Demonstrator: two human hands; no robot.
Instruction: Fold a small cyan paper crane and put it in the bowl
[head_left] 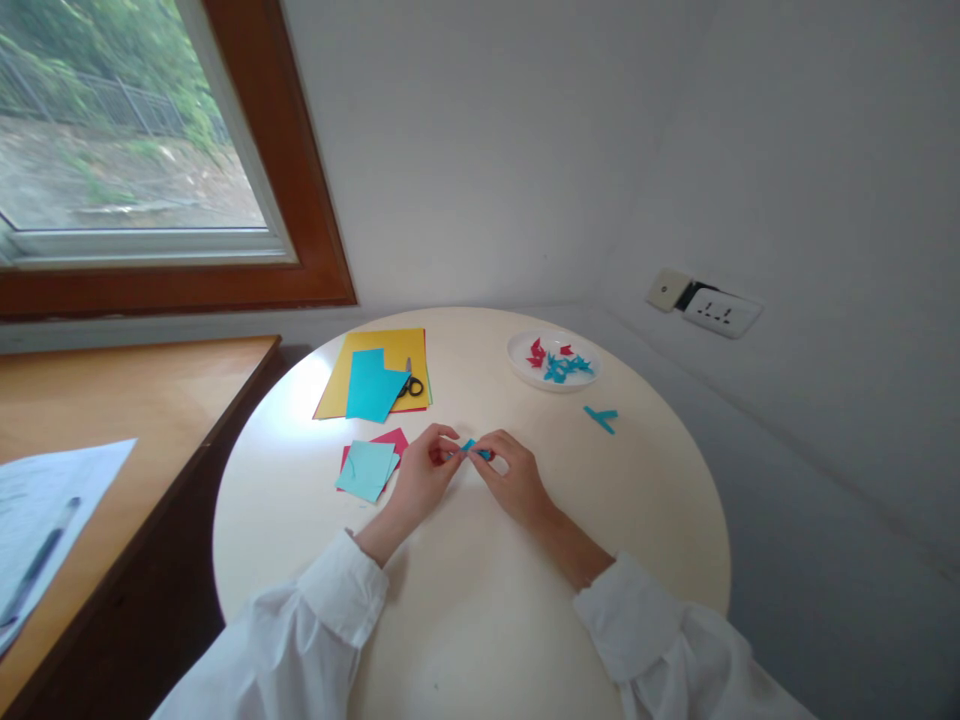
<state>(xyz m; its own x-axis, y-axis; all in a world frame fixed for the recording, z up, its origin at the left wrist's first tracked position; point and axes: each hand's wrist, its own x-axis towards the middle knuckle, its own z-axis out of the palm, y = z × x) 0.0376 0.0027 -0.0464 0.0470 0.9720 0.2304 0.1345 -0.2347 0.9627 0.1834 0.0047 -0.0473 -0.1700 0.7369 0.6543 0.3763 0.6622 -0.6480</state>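
A small piece of folded blue paper is pinched between my two hands over the middle of the round table. My left hand grips its left side with thumb and fingertips. From the right, my right hand closes on it the same way; the fingers cover much of the paper. Left of my left hand lie light blue paper squares over red paper squares. Off to the right of my hands, folded blue strips rest on the table.
A clear round dish at the back right holds small red and blue folded paper shapes. Back left, yellow sheets lie under blue paper and black-handled scissors. A wooden desk with printed sheets and a pen stands left.
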